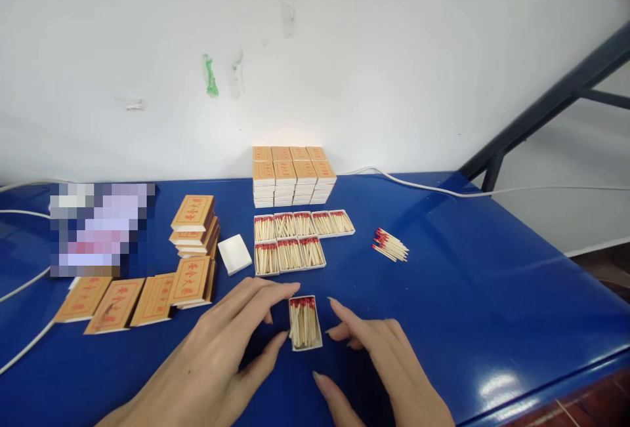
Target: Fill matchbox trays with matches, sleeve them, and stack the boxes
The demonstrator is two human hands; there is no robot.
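A small open tray of matches (pixel 304 323) lies flat on the blue table (pixel 492 296), right between the two hands. The matches in it have red heads that point away from the person.

The left hand (pixel 231 342) is just left of the tray. Its fingers are loose and spread out. The tip of its first finger (pixel 280 292) is at the far left corner of the tray, and its thumb (pixel 275 345) is by the left wall. I cannot tell if they press on it. The right hand (pixel 384 361) is just right of the tray. It is loose and spread too, with a little gap between its fingers and the tray. Neither hand holds the tray.

Behind the tray are eight more full trays (pixel 290 240), five in the back row and three in front. Left of those lies one white tray (pixel 235 254) with no matches showing. Behind the tray and to its right is one little heap of loose matches (pixel 390 244). Far behind it, by the wall, is a block of closed boxes (pixel 293 178), four across. I cannot count them all.

Left of the tray are orange covers (pixel 193 223), some in a pile and four in a row. They have red writing, too small to read.
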